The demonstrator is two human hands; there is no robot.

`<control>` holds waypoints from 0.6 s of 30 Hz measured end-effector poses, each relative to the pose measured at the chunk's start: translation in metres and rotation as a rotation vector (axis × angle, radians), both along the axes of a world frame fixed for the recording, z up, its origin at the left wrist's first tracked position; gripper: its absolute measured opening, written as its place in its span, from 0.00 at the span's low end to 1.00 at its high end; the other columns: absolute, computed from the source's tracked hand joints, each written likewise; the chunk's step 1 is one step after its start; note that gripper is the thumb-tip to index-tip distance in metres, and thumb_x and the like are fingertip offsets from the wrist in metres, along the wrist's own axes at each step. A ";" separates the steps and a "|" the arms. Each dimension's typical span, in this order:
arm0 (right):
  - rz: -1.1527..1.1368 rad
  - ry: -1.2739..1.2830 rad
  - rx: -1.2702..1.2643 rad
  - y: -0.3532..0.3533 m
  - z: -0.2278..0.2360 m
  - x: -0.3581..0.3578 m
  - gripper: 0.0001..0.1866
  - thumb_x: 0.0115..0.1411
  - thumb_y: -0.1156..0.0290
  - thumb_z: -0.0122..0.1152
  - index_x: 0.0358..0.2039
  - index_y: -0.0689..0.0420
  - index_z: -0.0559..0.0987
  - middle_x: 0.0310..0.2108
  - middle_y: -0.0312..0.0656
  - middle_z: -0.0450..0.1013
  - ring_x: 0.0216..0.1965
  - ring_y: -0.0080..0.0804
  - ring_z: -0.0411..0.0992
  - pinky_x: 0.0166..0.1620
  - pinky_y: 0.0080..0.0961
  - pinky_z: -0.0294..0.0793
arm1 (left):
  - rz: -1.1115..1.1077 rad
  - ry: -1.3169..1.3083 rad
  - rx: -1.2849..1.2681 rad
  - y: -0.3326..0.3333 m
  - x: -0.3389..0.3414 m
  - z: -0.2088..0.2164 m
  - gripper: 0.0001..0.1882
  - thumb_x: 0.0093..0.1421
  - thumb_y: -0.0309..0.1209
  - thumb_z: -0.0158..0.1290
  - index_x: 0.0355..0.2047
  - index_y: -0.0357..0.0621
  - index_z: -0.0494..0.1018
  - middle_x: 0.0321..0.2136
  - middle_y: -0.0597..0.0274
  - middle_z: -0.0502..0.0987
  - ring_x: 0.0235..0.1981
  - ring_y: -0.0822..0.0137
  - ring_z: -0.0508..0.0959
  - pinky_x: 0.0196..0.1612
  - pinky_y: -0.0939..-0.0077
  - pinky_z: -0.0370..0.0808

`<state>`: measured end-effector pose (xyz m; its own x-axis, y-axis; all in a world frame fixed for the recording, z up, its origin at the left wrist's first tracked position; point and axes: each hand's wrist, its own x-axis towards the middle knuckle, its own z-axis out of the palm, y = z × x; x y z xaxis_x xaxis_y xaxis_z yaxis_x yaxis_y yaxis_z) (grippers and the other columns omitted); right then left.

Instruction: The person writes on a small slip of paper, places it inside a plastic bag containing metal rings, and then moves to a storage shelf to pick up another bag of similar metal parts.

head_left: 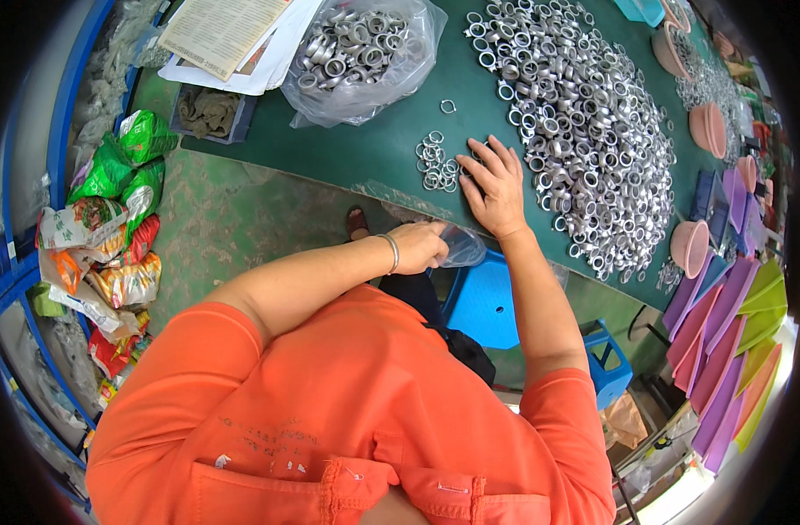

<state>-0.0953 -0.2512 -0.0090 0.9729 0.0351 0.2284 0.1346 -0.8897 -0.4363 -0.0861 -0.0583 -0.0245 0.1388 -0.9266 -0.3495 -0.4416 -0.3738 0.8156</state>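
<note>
My left hand (417, 247) is closed at the table's front edge, its fingers pinching a clear plastic bag (463, 248) that hangs just below the edge. My right hand (498, 191) lies on the green tabletop with its fingers spread. Its fingertips touch or nearly touch a few rings beside a small cluster of metal rings (435, 166). One single ring (448, 107) lies apart, farther back. To the right of my right hand spreads a large heap of silvery metal rings (584, 131). What lies under my right fingers is partly hidden.
A clear bag full of metal rings (356, 52) stands at the back left, next to papers (221, 39) and a grey bin with cloth (209, 114). Pink bowls (706, 129) line the right side. A blue stool (483, 306) is under the table's front edge.
</note>
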 end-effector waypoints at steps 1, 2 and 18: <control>-0.021 -0.017 0.050 -0.002 -0.005 -0.004 0.14 0.49 0.71 0.57 0.38 0.51 0.78 0.50 0.40 0.69 0.55 0.44 0.61 0.59 0.46 0.54 | 0.000 -0.003 -0.009 0.000 0.001 0.000 0.06 0.47 0.27 0.58 0.28 0.42 0.77 0.50 0.43 0.64 0.50 0.46 0.68 0.52 0.61 0.66; -0.041 -0.034 0.099 -0.005 -0.010 -0.008 0.13 0.48 0.71 0.57 0.37 0.52 0.78 0.48 0.39 0.69 0.54 0.44 0.62 0.59 0.46 0.54 | -0.001 -0.005 -0.017 -0.001 0.001 0.000 0.06 0.47 0.27 0.58 0.28 0.42 0.77 0.50 0.43 0.64 0.50 0.46 0.68 0.52 0.61 0.66; -0.086 -0.031 0.024 0.019 0.017 0.006 0.05 0.47 0.69 0.65 0.25 0.53 0.78 0.32 0.31 0.73 0.41 0.31 0.69 0.55 0.42 0.53 | -0.011 -0.006 0.003 0.001 -0.001 0.004 0.06 0.48 0.28 0.58 0.28 0.43 0.77 0.52 0.40 0.64 0.50 0.46 0.68 0.54 0.62 0.65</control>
<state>-0.0889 -0.2327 0.0083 0.9646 -0.0537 0.2581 0.0723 -0.8877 -0.4547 -0.0871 -0.0569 -0.0208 0.1309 -0.9269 -0.3518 -0.4509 -0.3717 0.8115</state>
